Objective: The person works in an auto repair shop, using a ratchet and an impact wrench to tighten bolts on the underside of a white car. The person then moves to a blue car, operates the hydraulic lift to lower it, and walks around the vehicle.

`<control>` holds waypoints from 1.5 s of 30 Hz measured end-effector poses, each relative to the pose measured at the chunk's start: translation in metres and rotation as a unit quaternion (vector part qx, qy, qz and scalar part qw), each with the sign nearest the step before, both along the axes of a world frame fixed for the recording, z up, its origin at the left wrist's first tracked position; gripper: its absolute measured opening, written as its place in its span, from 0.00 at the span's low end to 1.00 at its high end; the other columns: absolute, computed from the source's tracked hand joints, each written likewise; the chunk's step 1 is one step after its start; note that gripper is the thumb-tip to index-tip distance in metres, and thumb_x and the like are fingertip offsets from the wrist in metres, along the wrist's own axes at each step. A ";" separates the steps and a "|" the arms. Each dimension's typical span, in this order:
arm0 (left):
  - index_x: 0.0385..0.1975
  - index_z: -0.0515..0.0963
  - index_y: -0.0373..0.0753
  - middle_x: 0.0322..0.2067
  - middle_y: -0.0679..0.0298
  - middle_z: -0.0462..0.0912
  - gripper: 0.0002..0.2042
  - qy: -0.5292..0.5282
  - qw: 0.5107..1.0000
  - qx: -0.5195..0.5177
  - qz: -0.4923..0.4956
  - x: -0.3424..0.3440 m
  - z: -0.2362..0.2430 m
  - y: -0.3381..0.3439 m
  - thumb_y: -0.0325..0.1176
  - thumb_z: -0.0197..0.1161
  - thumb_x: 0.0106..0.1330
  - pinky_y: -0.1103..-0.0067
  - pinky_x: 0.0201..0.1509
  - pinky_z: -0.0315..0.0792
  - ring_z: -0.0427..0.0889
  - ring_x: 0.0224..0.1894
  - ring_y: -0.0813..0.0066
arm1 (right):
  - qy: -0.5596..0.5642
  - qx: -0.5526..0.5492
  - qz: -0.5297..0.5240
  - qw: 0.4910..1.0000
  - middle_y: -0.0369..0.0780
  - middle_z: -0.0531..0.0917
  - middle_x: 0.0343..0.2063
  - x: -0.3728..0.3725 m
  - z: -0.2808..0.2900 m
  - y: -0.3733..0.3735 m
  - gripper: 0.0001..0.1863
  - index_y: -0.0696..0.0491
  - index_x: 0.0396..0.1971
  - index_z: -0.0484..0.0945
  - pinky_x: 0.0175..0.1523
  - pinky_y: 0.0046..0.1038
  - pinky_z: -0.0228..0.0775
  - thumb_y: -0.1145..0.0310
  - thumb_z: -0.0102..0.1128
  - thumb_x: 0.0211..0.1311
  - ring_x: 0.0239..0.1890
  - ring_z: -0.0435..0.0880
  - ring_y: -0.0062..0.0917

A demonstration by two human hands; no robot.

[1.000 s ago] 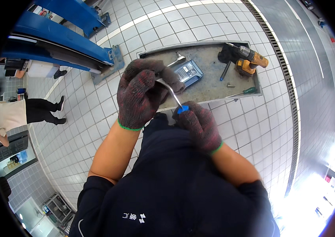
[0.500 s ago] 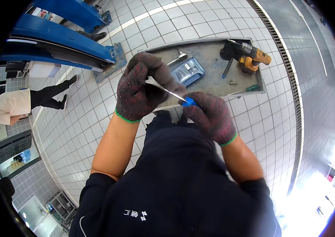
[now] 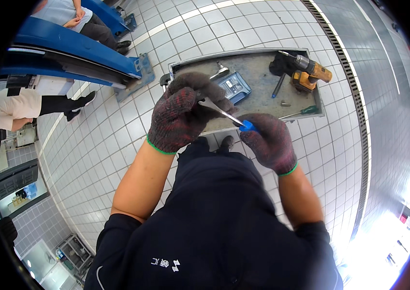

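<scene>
In the head view, my left hand (image 3: 178,118), in a dark knitted glove flecked red, is curled around something dark I cannot make out, at the metal tip of a tool. My gloved right hand (image 3: 270,142) grips that tool’s blue handle (image 3: 247,125); its bright shaft (image 3: 220,110) slants up-left into my left hand. Just beyond both hands lies a metal tray (image 3: 243,51) holding a ratchet (image 3: 221,72), a blue case (image 3: 236,88), a yellow cordless drill (image 3: 318,72), a blue-tipped rod (image 3: 277,87), a small socket (image 3: 286,104) and a green-handled screwdriver (image 3: 308,110).
A blue lift (image 3: 65,50) with its base plate (image 3: 135,79) stands upper left, a seated person (image 3: 89,26) behind it. Another person (image 3: 21,108) in a light top is at the left. A drain grate (image 3: 340,53) runs along the tiled floor (image 3: 321,169) at right.
My right hand has shifted right and a little up; my left hand has moved slightly right, and the shaft slants differently. The seated person has come into view; the co-worker at left has moved.
</scene>
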State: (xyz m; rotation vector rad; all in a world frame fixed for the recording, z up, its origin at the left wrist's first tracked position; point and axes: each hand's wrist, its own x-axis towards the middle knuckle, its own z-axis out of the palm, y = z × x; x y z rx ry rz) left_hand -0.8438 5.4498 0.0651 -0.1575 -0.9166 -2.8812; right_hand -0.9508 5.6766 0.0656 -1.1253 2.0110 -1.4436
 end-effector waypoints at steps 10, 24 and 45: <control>0.61 0.76 0.46 0.50 0.57 0.80 0.19 0.015 0.999 0.008 0.047 -0.007 -0.006 0.008 0.41 0.62 0.74 0.45 0.67 0.72 0.81 0.56 0.53 | -0.186 0.004 0.051 0.981 0.36 0.78 0.21 0.008 0.003 -0.001 0.19 0.59 0.45 0.83 0.33 0.24 0.69 0.56 0.56 0.74 0.25 0.76 0.18; 0.54 0.74 0.40 0.46 0.50 0.81 0.15 -0.102 0.987 -0.057 0.114 -0.014 0.018 0.013 0.42 0.58 0.77 0.47 0.59 0.80 0.85 0.47 0.52 | -0.155 0.023 -0.014 0.988 0.36 0.78 0.20 0.014 0.004 -0.007 0.18 0.58 0.45 0.84 0.32 0.24 0.68 0.58 0.54 0.76 0.25 0.76 0.18; 0.62 0.75 0.41 0.56 0.51 0.83 0.25 -0.197 0.963 0.122 0.136 -0.033 0.025 0.053 0.54 0.46 0.80 0.49 0.67 0.72 0.82 0.59 0.50 | -0.197 0.053 -0.045 0.978 0.40 0.82 0.24 -0.002 0.009 -0.005 0.15 0.57 0.45 0.84 0.35 0.29 0.73 0.59 0.63 0.71 0.27 0.81 0.22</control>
